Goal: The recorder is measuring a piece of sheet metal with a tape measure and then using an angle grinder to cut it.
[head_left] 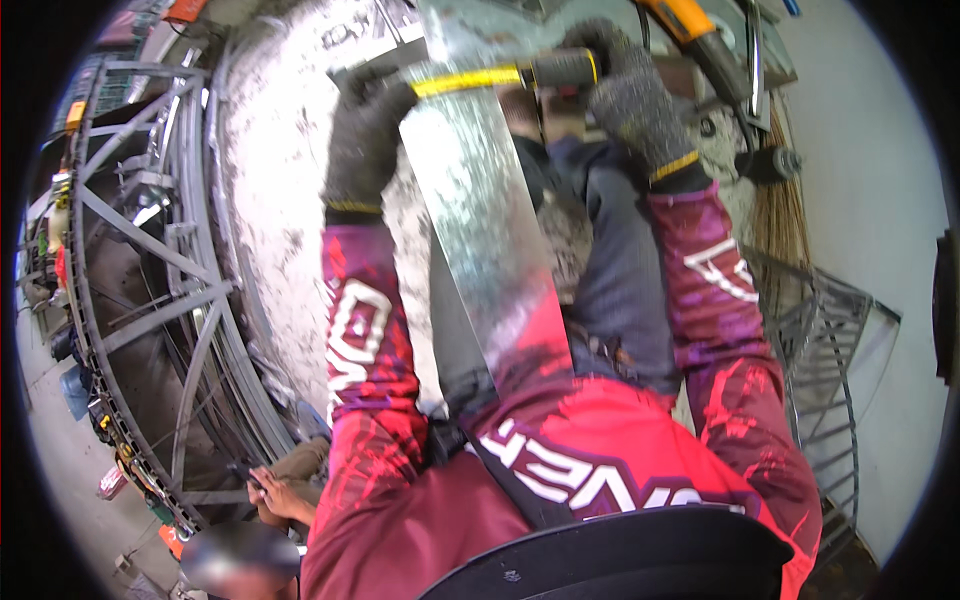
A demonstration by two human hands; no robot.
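Observation:
My left hand (370,140), in a dark grey work glove, is closed on the free end of a yellow tape-measure blade (468,80). The black-and-yellow case of the tape measure (562,70) is gripped by my right hand (632,100), gloved the same way. Between the hands the blade runs out straight, crossing a long shiny sheet-metal strip (475,190). This strip slopes from the top of the view down toward my lap, between my forearms. My legs in dark trousers (625,260) are beside and under it. The fingertips of both hands are partly hidden.
An orange-and-black power tool (690,30) lies at the upper right, near a stick broom (780,210). Along the left stands a grey metal truss frame (155,320) with long bars. A barred metal rack (825,370) is at right. Another person's hands (275,495) show at lower left.

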